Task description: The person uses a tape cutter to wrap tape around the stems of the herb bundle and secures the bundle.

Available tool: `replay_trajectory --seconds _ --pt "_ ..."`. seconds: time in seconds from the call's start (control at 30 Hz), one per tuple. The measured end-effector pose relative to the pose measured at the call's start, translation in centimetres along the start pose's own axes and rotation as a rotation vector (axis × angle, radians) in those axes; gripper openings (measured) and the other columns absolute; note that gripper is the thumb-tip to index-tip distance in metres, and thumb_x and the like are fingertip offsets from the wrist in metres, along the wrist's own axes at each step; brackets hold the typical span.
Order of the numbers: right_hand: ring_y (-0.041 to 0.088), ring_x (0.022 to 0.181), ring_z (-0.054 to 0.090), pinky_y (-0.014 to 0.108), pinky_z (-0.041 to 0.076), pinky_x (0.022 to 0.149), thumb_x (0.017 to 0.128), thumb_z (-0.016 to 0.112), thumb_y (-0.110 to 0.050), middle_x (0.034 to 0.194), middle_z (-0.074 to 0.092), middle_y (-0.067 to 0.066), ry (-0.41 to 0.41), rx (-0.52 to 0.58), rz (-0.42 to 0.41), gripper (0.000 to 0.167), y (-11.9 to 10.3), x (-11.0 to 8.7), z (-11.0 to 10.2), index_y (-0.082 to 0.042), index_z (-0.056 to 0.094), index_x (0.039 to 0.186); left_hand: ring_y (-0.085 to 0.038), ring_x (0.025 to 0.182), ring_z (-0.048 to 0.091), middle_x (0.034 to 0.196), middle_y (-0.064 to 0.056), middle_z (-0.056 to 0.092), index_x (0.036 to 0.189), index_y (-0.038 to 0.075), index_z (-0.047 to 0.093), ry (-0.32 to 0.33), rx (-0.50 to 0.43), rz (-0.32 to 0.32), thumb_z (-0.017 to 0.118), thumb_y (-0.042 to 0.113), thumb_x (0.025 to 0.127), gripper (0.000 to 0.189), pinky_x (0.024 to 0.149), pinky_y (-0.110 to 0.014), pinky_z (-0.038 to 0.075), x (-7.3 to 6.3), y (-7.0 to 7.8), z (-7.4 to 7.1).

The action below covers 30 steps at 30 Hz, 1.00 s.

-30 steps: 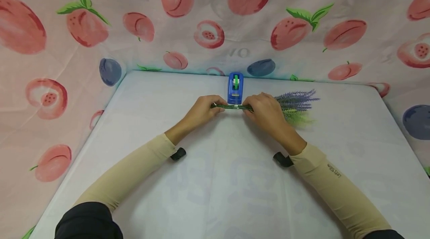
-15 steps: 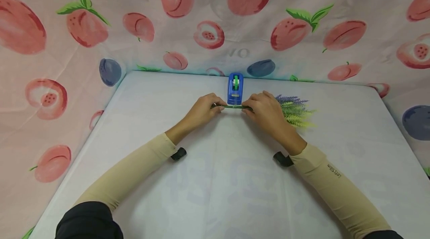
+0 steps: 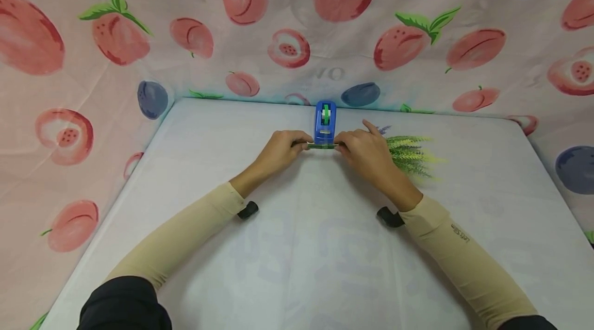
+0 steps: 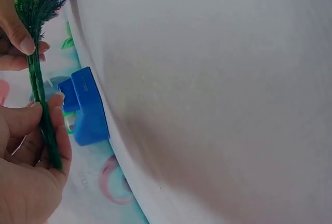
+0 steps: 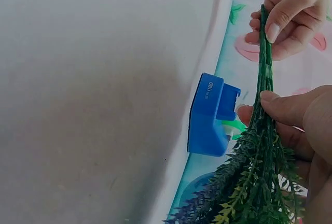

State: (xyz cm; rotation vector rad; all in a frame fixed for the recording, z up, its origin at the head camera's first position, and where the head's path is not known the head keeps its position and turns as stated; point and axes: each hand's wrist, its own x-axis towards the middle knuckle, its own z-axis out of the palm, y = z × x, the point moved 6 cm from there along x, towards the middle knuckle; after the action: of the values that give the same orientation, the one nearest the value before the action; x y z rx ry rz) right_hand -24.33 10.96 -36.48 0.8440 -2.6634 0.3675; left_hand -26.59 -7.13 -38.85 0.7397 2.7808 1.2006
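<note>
My left hand pinches the cut ends of a bunch of artificial lavender between thumb and fingers. Further up the green stems, just below the flower heads, my right hand grips the same bunch; one of its fingers points up. The bunch lies level across both hands, with purple and yellow-green heads spreading to the right. Between the hands, a shiny clear band that looks like tape sits on the stems. A blue tape dispenser with a green core stands right behind the stems.
The white-covered table ends at the back against a hanging peach-print cloth. The dispenser is close to that back edge. Black wrist-camera pieces hang under both forearms, just above the tabletop.
The bunch has rolled about its length between my hands: purple heads have turned out of sight and yellow-green ones face up. A right finger has lifted. The dispenser stays put.
</note>
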Motion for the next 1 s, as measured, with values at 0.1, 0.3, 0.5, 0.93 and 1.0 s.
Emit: replay_trajectory --seconds 0.1,0.3,0.5,0.93,1.0 --pt "0.028 0.082 0.071 0.049 0.055 0.089 0.093 0.074 -0.01 0.095 0.077 0.009 -0.015 0.026 0.015 0.013 0.1 0.2 0.1 -0.008 0.077 0.105 -0.019 0.106 0.069 0.115 -0.009 0.075 0.115 0.004 0.076 0.004 -0.02 0.011 0.061 0.002 0.1 0.022 0.093 -0.034 0.055 0.1 0.1 -0.1" --pt "0.027 0.081 0.07 0.042 0.056 0.069 0.096 0.071 -0.012 0.096 0.076 0.009 -0.041 0.035 -0.005 0.013 0.1 0.6 0.5 -0.006 0.075 0.106 -0.021 0.107 0.067 0.11 -0.009 0.074 0.115 0.006 0.077 -0.006 0.008 0.037 0.07 0.001 0.094 0.022 0.095 -0.035 0.053 0.3 0.0 0.0" --pt "0.028 0.083 0.07 0.044 0.056 0.071 0.095 0.073 -0.012 0.096 0.076 0.01 -0.078 0.039 -0.021 0.014 0.1 0.8 0.9 -0.005 0.075 0.107 -0.021 0.1 0.066 0.102 -0.009 0.072 0.114 0.006 0.078 -0.003 0.028 0.041 0.073 0.001 0.092 0.023 0.089 -0.034 0.054 0.3 -0.1 -0.2" --pt "0.024 0.074 0.068 0.042 0.054 0.066 0.089 0.08 -0.014 0.091 0.074 0.006 -0.065 0.0 -0.001 0.017 0.4 1.0 1.4 -0.009 0.076 0.104 -0.02 0.099 0.066 0.103 -0.009 0.072 0.119 0.006 0.076 -0.025 0.022 0.026 0.07 0.003 0.094 0.025 0.088 -0.033 0.054 0.4 -0.4 -0.2" --pt "0.023 0.071 0.066 0.04 0.053 0.063 0.089 0.08 -0.015 0.094 0.072 0.007 -0.051 -0.009 -0.007 0.018 0.4 0.9 1.4 -0.009 0.077 0.105 -0.021 0.1 0.067 0.104 -0.009 0.073 0.119 0.007 0.076 -0.025 0.018 0.025 0.07 0.002 0.094 0.025 0.089 -0.033 0.054 0.4 -0.4 -0.2"
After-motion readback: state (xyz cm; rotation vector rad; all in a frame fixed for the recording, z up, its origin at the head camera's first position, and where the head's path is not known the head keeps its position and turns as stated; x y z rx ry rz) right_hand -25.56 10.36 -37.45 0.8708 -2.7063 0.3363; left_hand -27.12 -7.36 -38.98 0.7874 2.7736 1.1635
